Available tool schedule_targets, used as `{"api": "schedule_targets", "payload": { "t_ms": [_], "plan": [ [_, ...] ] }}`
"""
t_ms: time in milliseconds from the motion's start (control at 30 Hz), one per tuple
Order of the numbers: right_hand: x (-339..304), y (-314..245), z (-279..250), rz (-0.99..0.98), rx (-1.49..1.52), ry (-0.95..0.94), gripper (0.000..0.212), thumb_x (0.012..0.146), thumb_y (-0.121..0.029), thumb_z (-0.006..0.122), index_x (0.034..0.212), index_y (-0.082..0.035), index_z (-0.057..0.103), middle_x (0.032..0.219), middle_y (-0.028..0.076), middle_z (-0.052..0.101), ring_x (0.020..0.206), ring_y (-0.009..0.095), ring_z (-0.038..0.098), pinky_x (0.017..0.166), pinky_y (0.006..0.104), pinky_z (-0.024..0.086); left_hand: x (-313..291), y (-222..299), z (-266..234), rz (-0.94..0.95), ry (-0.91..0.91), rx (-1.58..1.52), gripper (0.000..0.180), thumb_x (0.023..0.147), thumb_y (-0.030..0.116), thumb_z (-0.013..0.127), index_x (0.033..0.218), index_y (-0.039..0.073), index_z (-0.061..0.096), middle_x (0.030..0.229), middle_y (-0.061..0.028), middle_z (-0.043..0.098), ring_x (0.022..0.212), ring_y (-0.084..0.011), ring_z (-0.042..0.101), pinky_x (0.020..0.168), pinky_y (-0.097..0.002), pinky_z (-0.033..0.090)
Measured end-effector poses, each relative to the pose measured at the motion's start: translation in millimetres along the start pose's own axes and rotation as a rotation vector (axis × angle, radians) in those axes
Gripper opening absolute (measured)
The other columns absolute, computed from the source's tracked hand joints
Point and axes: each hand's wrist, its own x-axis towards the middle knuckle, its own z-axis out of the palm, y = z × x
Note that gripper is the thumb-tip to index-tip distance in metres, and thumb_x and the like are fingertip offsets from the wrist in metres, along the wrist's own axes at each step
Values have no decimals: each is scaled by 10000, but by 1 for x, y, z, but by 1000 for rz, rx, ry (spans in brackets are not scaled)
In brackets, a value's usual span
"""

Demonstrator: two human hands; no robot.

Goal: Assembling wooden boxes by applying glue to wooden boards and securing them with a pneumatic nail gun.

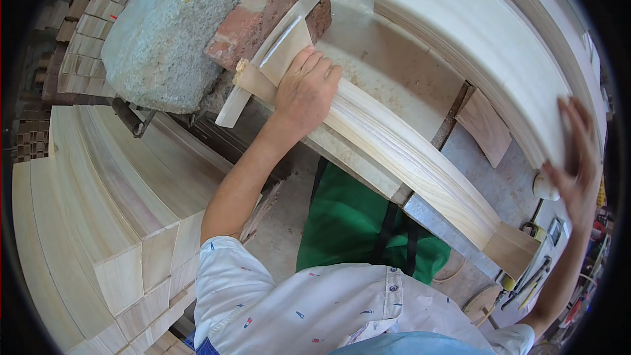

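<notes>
A long pale wooden board point(407, 148) lies across the workbench in front of me, with a short wooden panel point(289, 52) at its left end and another end panel point(513, 250) at its right. My left hand point(305, 89) is closed over the board's left end, beside the short panel, fingertips curled over the far side. On the right, my right hand point(578, 154) is blurred by motion. Its thumb and fingers look spread, and it is beside the end of a stack of long pale boards point(460, 20). Whether it touches them I cannot tell.
A large rough stone block point(171, 33) and red bricks point(253, 16) stand at the back left. Stacked boards point(105, 190) rise at my left. A loose wood piece point(484, 125) lies on the bench surface. Green cloth point(348, 217) hangs below the bench edge; tools crowd the right.
</notes>
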Motion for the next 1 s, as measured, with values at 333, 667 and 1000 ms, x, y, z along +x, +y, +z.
{"api": "schedule_targets", "payload": {
  "t_ms": [333, 667, 1000],
  "plan": [
    [-29, -104, 22, 157, 499, -76, 752, 502, -93, 735, 1241, -85, 599, 1328, 204, 415, 1212, 356, 431, 1003, 449, 384, -16, -1, 14, -32, 196, -104, 122, 754, 94, 585, 828, 9, 630, 829, -162, 634, 890, -305, 596, 854, -425, 442],
    [-24, -108, 37, 27, 431, -39, 735, 504, -118, 751, 1226, -104, 613, 1314, 187, 430, 1190, 351, 432, 1000, 474, 373, -23, -7, 24, 26, 355, -123, 176, 755, 74, 616, 902, -22, 637, 909, -168, 623, 910, -321, 581, 849, -419, 436],
    [-22, -104, 47, 27, 474, -55, 752, 503, -92, 775, 1239, -122, 619, 1321, 186, 431, 1208, 342, 429, 999, 453, 403, -22, -4, 16, 33, 272, -107, 193, 738, 108, 635, 895, -2, 659, 898, -169, 644, 896, -333, 594, 842, -448, 431]
  ]
}}
